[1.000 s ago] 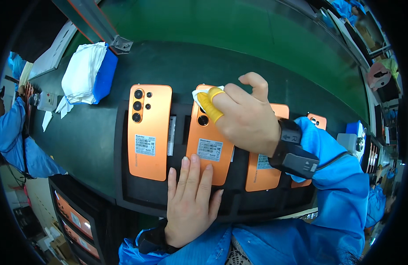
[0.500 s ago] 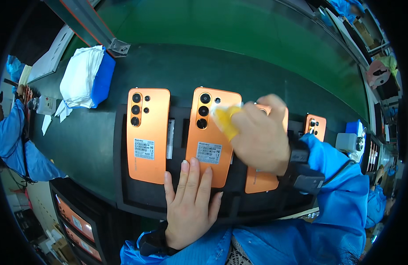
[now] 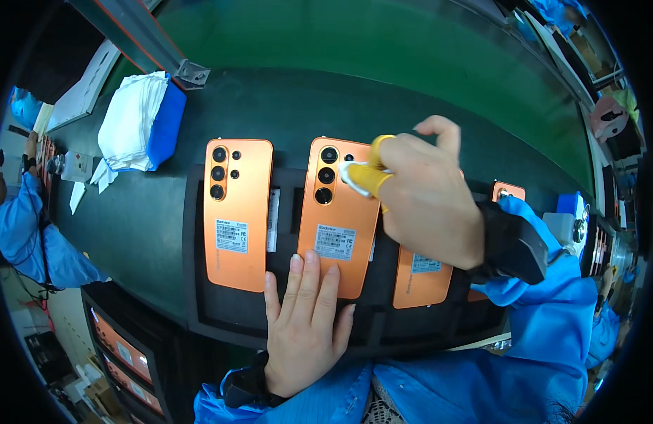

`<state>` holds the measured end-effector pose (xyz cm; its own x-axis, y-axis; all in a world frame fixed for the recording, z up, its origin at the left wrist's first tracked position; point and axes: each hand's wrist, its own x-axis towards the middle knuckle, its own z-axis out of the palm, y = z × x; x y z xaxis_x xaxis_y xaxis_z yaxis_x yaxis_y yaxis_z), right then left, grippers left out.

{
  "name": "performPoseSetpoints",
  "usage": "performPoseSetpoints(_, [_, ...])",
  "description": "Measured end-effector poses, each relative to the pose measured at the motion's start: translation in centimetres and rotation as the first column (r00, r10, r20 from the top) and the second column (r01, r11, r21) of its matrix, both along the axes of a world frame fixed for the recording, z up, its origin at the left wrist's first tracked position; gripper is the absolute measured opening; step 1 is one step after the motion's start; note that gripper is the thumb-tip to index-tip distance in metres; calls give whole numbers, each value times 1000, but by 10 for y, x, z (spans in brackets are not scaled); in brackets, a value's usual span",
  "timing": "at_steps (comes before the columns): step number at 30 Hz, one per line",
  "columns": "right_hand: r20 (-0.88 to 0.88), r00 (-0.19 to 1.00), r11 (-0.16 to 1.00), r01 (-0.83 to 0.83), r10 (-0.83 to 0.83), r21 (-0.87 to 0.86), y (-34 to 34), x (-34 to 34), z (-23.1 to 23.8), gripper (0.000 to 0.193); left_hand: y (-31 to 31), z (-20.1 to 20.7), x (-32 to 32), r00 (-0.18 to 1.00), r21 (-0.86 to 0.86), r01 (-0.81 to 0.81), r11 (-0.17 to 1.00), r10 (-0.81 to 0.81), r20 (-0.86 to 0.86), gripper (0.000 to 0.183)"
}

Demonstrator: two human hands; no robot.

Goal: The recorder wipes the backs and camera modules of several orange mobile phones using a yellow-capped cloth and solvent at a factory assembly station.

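Observation:
My left hand (image 3: 304, 328) lies flat, its spread fingertips resting on the lower end of an orange phone (image 3: 332, 212), back side up. This phone has three lenses in a column and a silver label. Yellow finger cots (image 3: 378, 182) cover fingertips of my right hand (image 3: 432, 198), which is closed on a small white cloth (image 3: 354, 178). The cloth presses on the phone's back beside the lenses. To the left lies a similar orange phone (image 3: 238, 208). Another orange phone (image 3: 418, 286) is partly hidden under my right hand and wrist.
The phones rest on a black foam tray (image 3: 227, 314) on a dark green table (image 3: 270, 99). A blue box (image 3: 167, 127) of white cloths (image 3: 132, 120) stands at the far left. More orange phones (image 3: 128, 350) sit in a tray lower left. A person in a blue sleeve (image 3: 22, 226) is at left.
My right hand has turned and its wrist has shifted right, with the cloth still by the lenses. More of the cloth shows. My left hand has stayed in place.

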<state>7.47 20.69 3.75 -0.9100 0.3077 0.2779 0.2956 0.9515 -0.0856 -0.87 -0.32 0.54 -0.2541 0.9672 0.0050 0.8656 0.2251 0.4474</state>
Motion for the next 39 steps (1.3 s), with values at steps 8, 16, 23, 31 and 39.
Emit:
performPoseSetpoints(8, [-148, 989, 974, 5, 30, 226, 5, -30, -18, 9, 2, -1, 2, 1000, 19, 20, 1000, -20, -19, 56])
performPoseSetpoints(16, [-73, 991, 954, 125, -110, 272, -1, -12, -19, 8, 3, -1, 2, 999, 6, 17, 1000, -16, -41, 56])
performPoseSetpoints(23, [5, 973, 949, 224, -231, 224, -11, 10, -17, 5, 4, 0, 2, 997, 10, 19, 1000, -18, -80, 54])
performPoseSetpoints(31, [-76, 978, 964, 206, -195, 171, -40, 22, -28, 2, 2, 0, 2, 999, -6, 15, 1000, -15, -40, 56])
performPoseSetpoints(39, [-209, 952, 952, 261, -226, 160, -12, 8, -26, 7, 2, -1, 4, 998, -6, 20, 1000, -21, -67, 56])
